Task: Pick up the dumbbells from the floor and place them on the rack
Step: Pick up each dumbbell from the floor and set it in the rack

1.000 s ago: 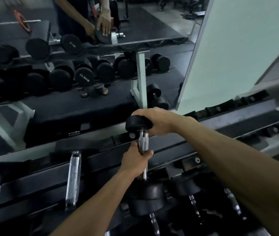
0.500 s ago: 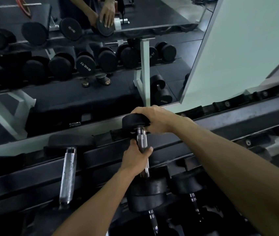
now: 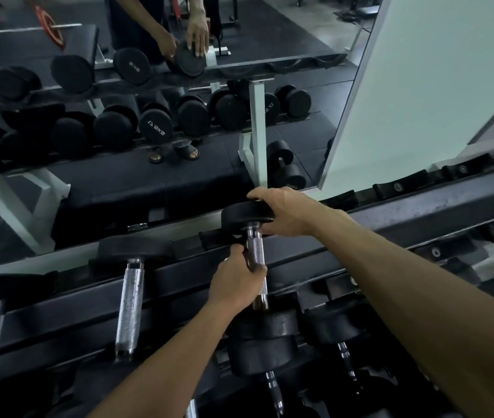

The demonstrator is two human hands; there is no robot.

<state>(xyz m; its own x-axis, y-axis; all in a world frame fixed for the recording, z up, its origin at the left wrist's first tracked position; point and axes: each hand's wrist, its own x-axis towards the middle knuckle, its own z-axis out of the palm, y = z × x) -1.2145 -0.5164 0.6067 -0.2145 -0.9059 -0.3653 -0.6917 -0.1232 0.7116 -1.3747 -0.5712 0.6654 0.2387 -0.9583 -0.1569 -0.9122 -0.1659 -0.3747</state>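
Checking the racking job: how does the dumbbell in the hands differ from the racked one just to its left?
The held dumbbell is gripped: left hand around its knurled handle, right hand on its far head. The neighbouring dumbbell lies untouched on the rack. The neighbour's handle looks longer and fully exposed; the held one's is partly covered. Both have black heads and knurled metal handles, pointing toward the mirror.

No sleeves in sight, both forearms are bare right up to the frame edge. The left hand [image 3: 235,285] and right hand [image 3: 287,211] are gloveless too.
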